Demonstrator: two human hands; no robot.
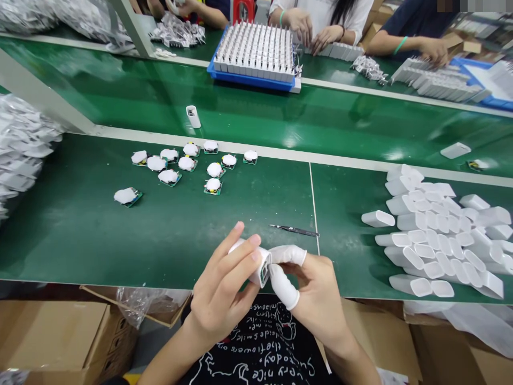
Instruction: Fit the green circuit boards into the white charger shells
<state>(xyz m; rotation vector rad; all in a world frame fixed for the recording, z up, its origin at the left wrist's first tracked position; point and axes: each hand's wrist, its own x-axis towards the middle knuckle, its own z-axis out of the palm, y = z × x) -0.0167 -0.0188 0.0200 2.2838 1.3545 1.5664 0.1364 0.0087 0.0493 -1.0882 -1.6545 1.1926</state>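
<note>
My left hand [226, 283] is closed around a small white plastic casing [265, 259], holding it just above the bench's front edge. A green circuit board shows inside the casing's open end, which faces right. At that end, the thumb and index finger of my right hand [318, 286] pinch the rim, both wearing white finger cots; whether they also grip the board is hidden. Beyond my hands lies a pair of black tweezers [295, 230]. Several circuit boards with white padding [169, 177] are spread over the green bench [80, 235] to the left.
Many empty white casings [436, 243] are heaped at the right. A lone casing [193, 116] and another [456, 150] rest on the raised ledge. White parts [24, 149] pile up at far left. Across the bench, co-workers' hands work near a blue tray [252, 80].
</note>
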